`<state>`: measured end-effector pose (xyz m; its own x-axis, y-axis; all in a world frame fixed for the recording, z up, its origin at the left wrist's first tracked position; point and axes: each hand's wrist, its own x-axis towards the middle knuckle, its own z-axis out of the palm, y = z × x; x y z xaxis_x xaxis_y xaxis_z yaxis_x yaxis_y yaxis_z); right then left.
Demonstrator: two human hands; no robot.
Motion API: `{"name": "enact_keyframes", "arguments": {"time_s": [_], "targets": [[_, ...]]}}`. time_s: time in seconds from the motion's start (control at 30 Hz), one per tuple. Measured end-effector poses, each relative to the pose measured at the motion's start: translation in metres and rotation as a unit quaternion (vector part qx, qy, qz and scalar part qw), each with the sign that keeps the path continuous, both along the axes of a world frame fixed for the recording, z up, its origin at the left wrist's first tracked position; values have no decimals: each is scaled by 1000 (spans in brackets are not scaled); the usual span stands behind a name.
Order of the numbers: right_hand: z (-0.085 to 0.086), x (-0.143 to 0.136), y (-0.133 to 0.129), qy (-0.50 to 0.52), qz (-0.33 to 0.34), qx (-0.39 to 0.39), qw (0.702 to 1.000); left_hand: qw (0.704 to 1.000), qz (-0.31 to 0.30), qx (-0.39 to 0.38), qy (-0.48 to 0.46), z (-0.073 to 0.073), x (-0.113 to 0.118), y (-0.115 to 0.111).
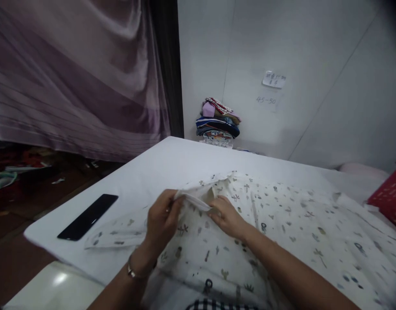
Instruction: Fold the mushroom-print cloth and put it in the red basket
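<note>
A white shirt point(217, 254) with small palm-tree and pineapple prints lies spread over the table, its near part hanging toward my body. My left hand point(164, 215), with a bracelet at the wrist, pinches a folded edge of the shirt. Closed on the same edge a little to the right is my right hand point(228, 215). Between the two hands the edge is lifted off the table and stretched, with a gap in the cloth behind it. A sleeve-like part reaches out to the left under my left forearm.
On the white table point(185, 155), a dark phone-like slab point(88, 217) rests near the left edge. A pile of folded clothes point(219, 122) stands behind the far edge by the wall. To the right is a red basket point(390, 196). A purple curtain point(88, 77) hangs at left.
</note>
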<state>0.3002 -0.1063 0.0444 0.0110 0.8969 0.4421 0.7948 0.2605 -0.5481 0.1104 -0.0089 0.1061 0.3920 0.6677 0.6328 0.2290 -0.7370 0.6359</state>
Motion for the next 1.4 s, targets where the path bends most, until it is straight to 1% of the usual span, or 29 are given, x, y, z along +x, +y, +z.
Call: {"name": "enact_keyframes", "arguments": {"time_s": [0.1,0.2,0.27,0.33,0.4,0.5,0.6,0.7,0.8,0.9,0.97,1.1,1.27,1.4], "targets": [[5,14,21,-37,-8,-32,999,996,76,-19,-44,22,-10,14],[3,30,34,-76,-27,-56,995,982,139,-31,-123,41,-20,31],[1,42,34,-95,-34,-74,992,973,153,-34,-169,50,-28,42],[0,54,26,-95,-42,-96,990,971,152,-42,-182,55,-35,51],[2,64,12,-89,-57,-109,988,971,150,-51,-176,55,-40,59],[10,73,-17,-93,-85,-109,986,971,169,-58,-159,51,-44,66],[21,73,-44,-101,-110,-118,982,969,186,-55,-153,46,-44,71],[28,71,-60,-104,-135,-127,977,965,191,-37,-174,47,-41,73],[26,73,-61,-71,-188,-128,971,961,175,-15,-215,50,-39,68],[17,81,-52,-17,-238,-129,963,956,167,12,-243,53,-41,61],[11,88,-45,0,-243,-124,962,954,168,20,-249,54,-43,57],[3,96,-36,-1,-254,-105,961,956,154,18,-251,52,-48,54],[1,99,-33,6,-257,-103,961,955,157,13,-252,49,-48,56],[3,98,-35,-9,-261,-105,960,954,152,12,-259,48,-47,55]]}}
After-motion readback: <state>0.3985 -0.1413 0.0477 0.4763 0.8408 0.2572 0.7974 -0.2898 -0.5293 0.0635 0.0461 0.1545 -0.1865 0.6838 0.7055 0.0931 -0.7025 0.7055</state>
